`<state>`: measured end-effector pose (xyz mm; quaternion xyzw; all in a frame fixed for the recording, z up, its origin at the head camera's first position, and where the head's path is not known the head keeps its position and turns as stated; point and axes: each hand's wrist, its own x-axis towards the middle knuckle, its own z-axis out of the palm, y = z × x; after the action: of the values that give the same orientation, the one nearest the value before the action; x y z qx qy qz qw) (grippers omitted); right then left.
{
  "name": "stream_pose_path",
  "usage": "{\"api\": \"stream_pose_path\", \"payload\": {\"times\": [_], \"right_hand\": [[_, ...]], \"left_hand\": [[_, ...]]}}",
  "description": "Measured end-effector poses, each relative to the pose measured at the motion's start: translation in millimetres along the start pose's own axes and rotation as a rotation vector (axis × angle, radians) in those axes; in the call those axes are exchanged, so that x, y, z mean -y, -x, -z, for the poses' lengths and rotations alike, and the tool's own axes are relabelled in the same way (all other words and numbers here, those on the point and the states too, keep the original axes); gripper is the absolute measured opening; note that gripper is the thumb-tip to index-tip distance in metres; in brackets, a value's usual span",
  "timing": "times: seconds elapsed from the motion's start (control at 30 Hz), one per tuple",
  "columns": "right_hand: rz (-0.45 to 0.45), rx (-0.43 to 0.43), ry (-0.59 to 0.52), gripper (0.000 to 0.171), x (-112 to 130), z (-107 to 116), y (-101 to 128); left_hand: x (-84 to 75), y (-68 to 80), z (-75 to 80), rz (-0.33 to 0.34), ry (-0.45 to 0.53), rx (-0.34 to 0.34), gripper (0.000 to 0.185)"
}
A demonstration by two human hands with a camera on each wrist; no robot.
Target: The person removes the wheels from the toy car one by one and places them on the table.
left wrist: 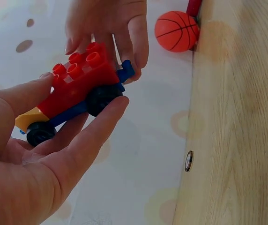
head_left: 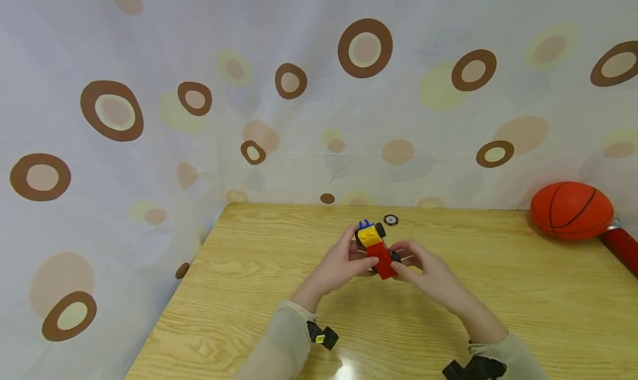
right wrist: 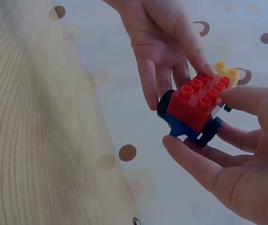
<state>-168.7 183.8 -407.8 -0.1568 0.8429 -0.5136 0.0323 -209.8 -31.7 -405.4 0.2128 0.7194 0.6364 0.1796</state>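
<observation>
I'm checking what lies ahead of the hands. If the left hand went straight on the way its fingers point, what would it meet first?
Probably the right hand: the left hand points across the toy car that both hold, though depth is unclear.

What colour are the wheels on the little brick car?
Black. The wheels on the toy car show best in the left wrist view.

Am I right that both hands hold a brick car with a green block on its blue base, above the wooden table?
Not quite: the block is red, not green, as the right wrist view shows. Both the left hand and right hand hold the brick car above the wooden table.
</observation>
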Motion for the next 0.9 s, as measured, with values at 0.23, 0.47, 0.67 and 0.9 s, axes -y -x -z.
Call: {"api": "stream_pose_path", "payload": {"times": [0.23,0.47,0.67,0.9], "right_hand": [[0.025,0.081,-0.075,0.041,6,6,-2],[0.013,0.091,-0.006,0.040,6,8,-4],[0.025,0.077,0.052,0.037,8,9,-4],[-0.041,0.107,0.022,0.040,10,14,-3]], "left_hand": [[-5.5,2.6,5.2,-0.019,-0.084,0.008,0.065],[-8.5,5.5,6.4,-0.062,-0.164,0.024,0.070],[-10.9,7.3,5.4,-0.076,-0.220,0.024,0.070],[-10.6,7.8,2.4,-0.060,-0.128,0.044,0.070]]}}
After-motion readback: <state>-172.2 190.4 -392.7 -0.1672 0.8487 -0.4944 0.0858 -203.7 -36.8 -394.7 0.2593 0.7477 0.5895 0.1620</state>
